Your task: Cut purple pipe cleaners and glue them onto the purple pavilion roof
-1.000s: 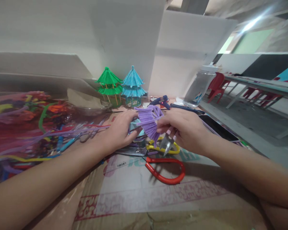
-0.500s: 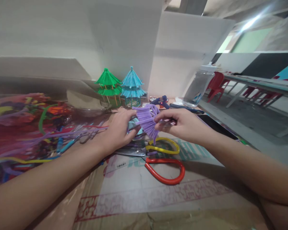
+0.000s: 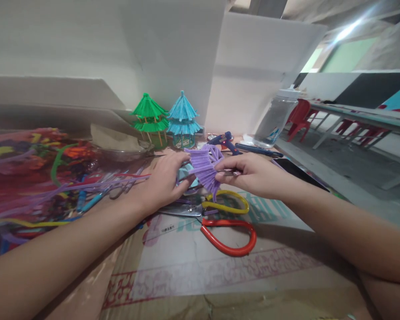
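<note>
A purple pipe-cleaner piece (image 3: 202,165), ribbed like a small fan-shaped roof, is up between my hands. My left hand (image 3: 169,178) has its fingers closed at the piece's left edge. From the right, my right hand (image 3: 245,173) pinches the piece's right side between thumb and fingers. Just below lie large scissors, their blades toward the left, with one yellow handle (image 3: 231,210) and one red handle (image 3: 251,240). A light-blue object (image 3: 186,171) shows partly behind my left fingers.
Behind stand a green pagoda model (image 3: 148,118) and a blue one (image 3: 183,120). A glue gun (image 3: 226,141), a clear bottle (image 3: 275,120) and a dark phone (image 3: 300,173) are at the right. Coloured pipe cleaners (image 3: 30,169) and a bowl (image 3: 120,151) are at the left.
My right fingers have closed in slightly on the purple piece. My left hand and the piece have hardly moved.
</note>
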Available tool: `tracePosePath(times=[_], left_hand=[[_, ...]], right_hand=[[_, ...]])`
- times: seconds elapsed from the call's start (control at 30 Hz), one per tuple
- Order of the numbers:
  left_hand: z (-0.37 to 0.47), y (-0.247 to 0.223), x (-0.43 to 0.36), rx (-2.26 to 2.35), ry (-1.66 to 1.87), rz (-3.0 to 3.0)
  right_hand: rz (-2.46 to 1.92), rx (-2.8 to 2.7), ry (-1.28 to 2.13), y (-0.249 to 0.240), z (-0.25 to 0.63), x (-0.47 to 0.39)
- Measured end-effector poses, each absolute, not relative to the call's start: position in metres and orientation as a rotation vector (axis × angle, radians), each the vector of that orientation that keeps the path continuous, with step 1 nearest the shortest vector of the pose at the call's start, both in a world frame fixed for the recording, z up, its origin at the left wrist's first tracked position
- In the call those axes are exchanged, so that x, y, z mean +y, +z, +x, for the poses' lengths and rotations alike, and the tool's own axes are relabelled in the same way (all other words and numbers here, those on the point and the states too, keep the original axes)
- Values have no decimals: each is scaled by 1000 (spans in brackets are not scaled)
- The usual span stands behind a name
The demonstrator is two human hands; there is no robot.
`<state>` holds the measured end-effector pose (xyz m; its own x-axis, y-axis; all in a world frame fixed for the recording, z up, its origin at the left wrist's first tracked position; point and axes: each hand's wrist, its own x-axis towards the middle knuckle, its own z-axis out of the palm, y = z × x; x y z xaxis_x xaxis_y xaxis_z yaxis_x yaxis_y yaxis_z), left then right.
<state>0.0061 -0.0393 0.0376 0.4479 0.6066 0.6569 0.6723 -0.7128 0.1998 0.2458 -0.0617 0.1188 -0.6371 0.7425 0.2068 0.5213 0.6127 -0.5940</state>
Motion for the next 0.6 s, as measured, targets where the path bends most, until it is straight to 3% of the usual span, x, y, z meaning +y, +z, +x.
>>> tracePosePath(times=[0.2, 0.47, 0.6], left_hand=[[7, 40, -39, -1144, -1182, -2679], [6, 32, -33, -1229, -1247, -2717], [5, 30, -31, -1194, -1241, -2731]], right_hand=[[-979, -2366, 544, 128, 253, -64], [-667, -2426, -321, 134, 267, -55], [-592, -2437, -550, 128, 269, -48]])
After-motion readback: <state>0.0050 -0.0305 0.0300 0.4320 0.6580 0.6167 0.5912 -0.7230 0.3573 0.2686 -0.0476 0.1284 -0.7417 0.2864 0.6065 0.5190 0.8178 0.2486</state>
